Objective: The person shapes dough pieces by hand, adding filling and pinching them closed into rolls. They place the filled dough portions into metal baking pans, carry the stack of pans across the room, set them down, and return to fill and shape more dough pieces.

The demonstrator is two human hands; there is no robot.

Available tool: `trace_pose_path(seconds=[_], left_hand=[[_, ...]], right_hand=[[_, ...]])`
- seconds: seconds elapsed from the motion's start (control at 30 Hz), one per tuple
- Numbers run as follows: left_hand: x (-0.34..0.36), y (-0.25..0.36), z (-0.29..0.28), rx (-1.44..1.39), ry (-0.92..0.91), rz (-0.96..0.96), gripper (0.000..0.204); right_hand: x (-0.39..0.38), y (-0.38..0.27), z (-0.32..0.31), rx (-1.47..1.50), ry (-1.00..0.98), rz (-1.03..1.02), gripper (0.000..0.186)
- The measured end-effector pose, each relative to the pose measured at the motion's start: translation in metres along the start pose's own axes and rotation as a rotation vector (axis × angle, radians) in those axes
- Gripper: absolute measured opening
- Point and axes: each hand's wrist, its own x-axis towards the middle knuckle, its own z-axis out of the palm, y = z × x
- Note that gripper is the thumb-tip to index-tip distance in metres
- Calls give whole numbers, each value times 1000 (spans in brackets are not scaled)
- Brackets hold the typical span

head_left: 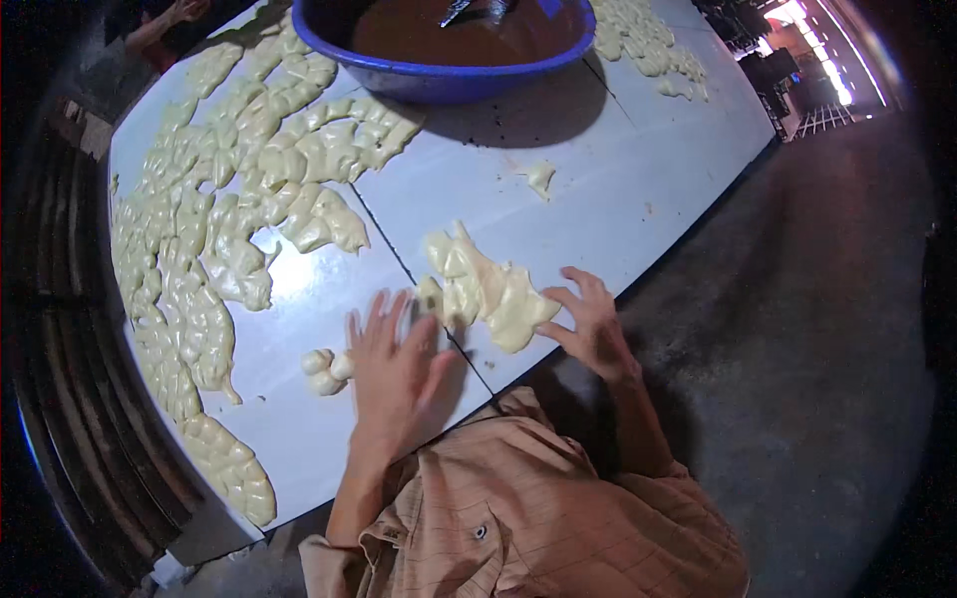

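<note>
A flat, uneven piece of pale yellow dough lies on the white tabletop in front of me. At its right edge is my right hand, with thumb and fingers apart and the tips touching or nearly touching the dough. My left hand hovers over the table to the left of that piece, fingers spread and a little blurred. A small lump of dough shows just past its fingertips. Close by its left side sits a cluster of several small rounded dough balls.
A wide blue basin of brown liquid, with a metal utensil in it, stands at the far side. Flattened dough pieces cover the table's left; more dough lies far right. A scrap sits mid-table. Another person's arm shows far left.
</note>
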Motion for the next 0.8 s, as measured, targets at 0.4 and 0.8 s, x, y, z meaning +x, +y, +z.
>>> trace_pose_path(seconds=[0.4, 0.8], left_hand=[[103, 51, 80, -50, -405, 381, 57], [84, 63, 108, -10, -183, 368, 38]], right_hand=[[2, 32, -2, 1226, -266, 389, 44], [-1, 34, -2, 887, -176, 474, 36]])
